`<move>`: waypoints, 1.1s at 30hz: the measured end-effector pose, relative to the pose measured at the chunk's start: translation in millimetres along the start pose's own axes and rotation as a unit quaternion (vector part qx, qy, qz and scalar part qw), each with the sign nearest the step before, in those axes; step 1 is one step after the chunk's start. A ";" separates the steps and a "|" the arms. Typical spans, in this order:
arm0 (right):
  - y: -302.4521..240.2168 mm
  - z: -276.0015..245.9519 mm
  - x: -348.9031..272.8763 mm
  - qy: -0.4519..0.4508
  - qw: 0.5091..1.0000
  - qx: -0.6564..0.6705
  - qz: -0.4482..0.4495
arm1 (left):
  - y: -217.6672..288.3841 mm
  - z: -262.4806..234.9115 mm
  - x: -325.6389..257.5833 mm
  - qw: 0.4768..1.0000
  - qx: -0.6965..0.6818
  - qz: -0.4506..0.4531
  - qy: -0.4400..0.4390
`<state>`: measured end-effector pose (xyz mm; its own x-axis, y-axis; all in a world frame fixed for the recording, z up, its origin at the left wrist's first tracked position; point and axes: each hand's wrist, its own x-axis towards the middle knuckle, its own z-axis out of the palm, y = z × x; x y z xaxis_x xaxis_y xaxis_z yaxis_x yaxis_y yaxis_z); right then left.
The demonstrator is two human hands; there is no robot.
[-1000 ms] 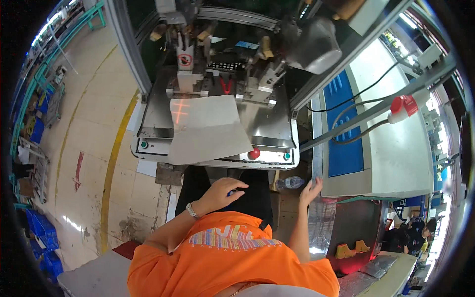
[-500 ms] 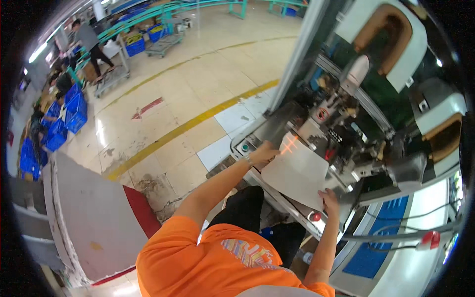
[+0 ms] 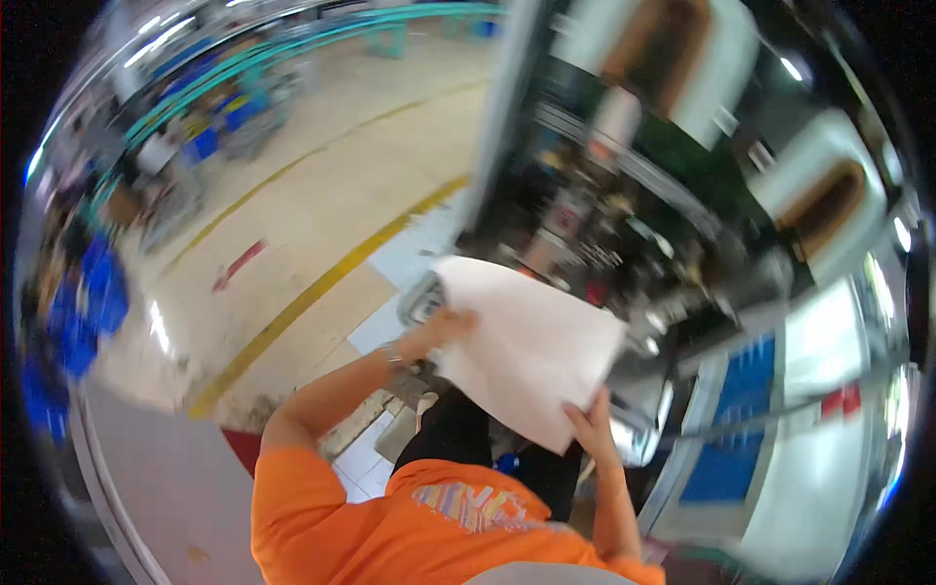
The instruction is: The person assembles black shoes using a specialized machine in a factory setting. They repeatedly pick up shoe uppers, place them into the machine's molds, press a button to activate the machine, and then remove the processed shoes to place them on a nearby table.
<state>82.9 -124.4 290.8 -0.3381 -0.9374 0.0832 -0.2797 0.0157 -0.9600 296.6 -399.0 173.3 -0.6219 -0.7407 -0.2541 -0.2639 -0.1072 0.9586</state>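
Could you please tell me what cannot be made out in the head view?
In the head view:
Underside of the large off-white sheet: turned away from the camera.
Any fingers of the left hand and right hand beneath it: covered by the sheet.
Grey metal machine parts behind it: smeared by blur.
Blue plastic crates: contents too blurred.

The left hand (image 3: pixel 441 331) grips a white sheet (image 3: pixel 531 341) at its nine o'clock edge, the right hand (image 3: pixel 597 434) at five o'clock. Around them — a motion-blurred machine (image 3: pixel 565 216) at two o'clock, a blue panel (image 3: pixel 731 424) at four, a grey surface (image 3: pixel 185 478) at eight.
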 end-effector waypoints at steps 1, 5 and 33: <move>-13.7 9.8 -1.2 -0.047 0.997 0.002 0.069 | -17.0 -25.9 1.9 0.996 -0.056 0.057 -0.049; -10.0 30.4 -6.9 -0.236 0.967 -0.039 -0.093 | 69.9 -85.1 -43.3 0.970 0.171 0.151 0.086; 143.2 -133.6 -61.5 0.539 0.750 -0.381 -0.046 | 163.5 -69.0 -75.9 0.837 0.480 0.207 -0.164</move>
<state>-56.4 -18.0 184.0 -0.7017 -0.1270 0.7011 -0.6390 0.5475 -0.5403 351.5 -406.1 358.2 -0.9341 -0.3433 -0.0980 -0.3477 0.8122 0.4684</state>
